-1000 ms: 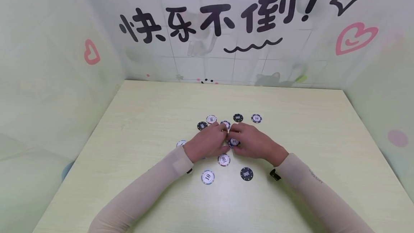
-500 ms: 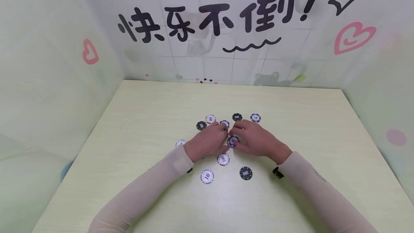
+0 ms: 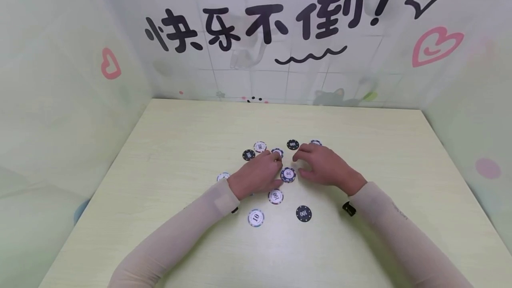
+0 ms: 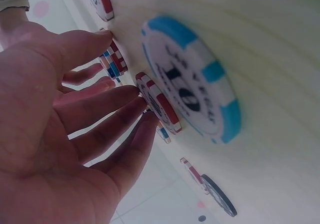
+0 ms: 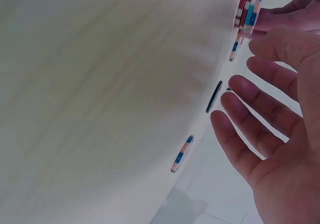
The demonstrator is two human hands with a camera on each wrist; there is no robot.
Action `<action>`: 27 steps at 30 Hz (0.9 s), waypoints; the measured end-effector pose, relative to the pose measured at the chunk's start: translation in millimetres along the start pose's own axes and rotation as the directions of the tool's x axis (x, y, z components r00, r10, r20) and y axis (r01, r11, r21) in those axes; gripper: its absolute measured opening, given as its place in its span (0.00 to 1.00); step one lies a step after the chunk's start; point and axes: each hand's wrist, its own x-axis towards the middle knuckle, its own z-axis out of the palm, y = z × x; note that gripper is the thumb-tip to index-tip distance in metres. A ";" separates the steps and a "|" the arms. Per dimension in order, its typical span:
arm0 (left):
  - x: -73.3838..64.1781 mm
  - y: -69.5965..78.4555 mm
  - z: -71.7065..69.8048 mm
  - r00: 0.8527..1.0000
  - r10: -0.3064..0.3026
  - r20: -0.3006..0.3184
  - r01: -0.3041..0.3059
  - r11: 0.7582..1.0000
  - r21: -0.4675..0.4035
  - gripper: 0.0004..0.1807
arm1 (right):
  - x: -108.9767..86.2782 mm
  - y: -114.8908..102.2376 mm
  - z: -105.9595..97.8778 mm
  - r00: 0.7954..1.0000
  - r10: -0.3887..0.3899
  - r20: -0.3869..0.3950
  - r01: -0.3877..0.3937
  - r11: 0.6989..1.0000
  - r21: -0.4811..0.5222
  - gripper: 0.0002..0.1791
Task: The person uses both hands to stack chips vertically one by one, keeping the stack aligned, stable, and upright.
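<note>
A short stack of poker chips (image 3: 288,174), topped by a dark-blue-edged 10 chip, stands between the hands. My left hand (image 3: 258,172) lies low over the table on its left side. In the left wrist view its thumb reaches the stack (image 4: 114,59), and its loosely bent fingers meet the edge of a red-and-white poker chip (image 4: 159,102); the hand hides that chip in the head view. A teal-edged 10 chip (image 4: 192,79) lies below the palm. To the stack's right, my right hand (image 3: 326,166) has relaxed, spread fingers holding nothing.
Behind the hands lie a red-edged 100 chip (image 3: 260,146), black 100 chips (image 3: 249,154) and blue-edged chips (image 3: 278,152). Nearer are another red-edged 100 chip (image 3: 276,196), a 10 chip (image 3: 256,218) and a black 100 chip (image 3: 303,213). A printed curtain (image 3: 248,74) bounds the table.
My right hand has let go of the dark-blue-edged chip on top of the stack and drawn away to the right, now overlapping the far-right chip. My left hand stays nearly still.
</note>
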 end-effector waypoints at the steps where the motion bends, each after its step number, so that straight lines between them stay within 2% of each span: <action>1: 0.0 0.0 0.0 1.000 -0.002 0.001 0.002 1.000 -0.001 0.21 | -0.2 2.0 -0.5 1.000 0.012 0.004 -0.012 1.000 -0.003 0.13; 27: -0.8 0.7 0.5 1.000 0.010 -0.001 -0.010 1.000 0.012 0.19 | 4.9 36.4 -12.1 0.984 0.177 0.036 -0.177 0.984 0.001 0.18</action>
